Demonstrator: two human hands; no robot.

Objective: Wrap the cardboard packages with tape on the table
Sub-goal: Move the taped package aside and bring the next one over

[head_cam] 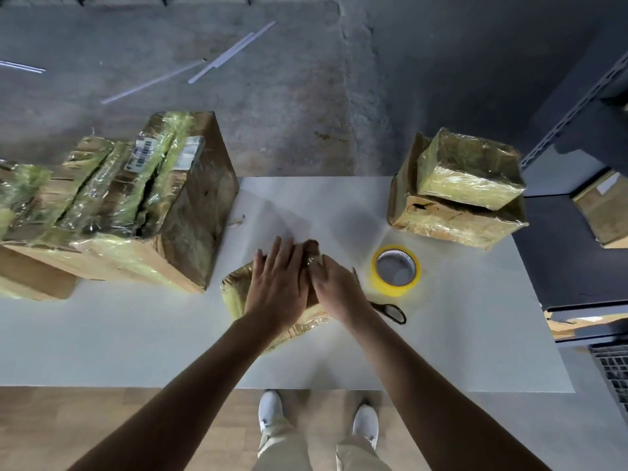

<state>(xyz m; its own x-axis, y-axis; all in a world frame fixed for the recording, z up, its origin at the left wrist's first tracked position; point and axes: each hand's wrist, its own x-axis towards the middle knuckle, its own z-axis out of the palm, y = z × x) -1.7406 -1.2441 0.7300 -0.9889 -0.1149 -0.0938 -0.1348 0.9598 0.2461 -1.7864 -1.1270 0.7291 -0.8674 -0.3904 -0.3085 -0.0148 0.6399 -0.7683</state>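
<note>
Pressing down on the small taped package (pixel 234 290) with the left hand (pixel 277 287), palm flat on its top, fingers (pixel 283 253) straight and slightly spread, pointing toward the far edge. Laying the right hand (pixel 334 287) along the same package's right side, its fingers held together and nearly straight, tips on the crumpled far corner just beside the left fingers. Package mid-way along the white table (pixel 441 334), near its front edge, mostly hidden beneath both palms, only the yellowish left side and near corner showing. Just right of the right hand, a yellow tape roll (pixel 390 288) lying flat; black-handled scissors (pixel 390 311) beside the right wrist, blades hidden under the forearm. Far right, two wrapped packages stacked, upper package (pixel 469 171) on lower package (pixel 441 222); far left, a large taped box (pixel 136 205)
</note>
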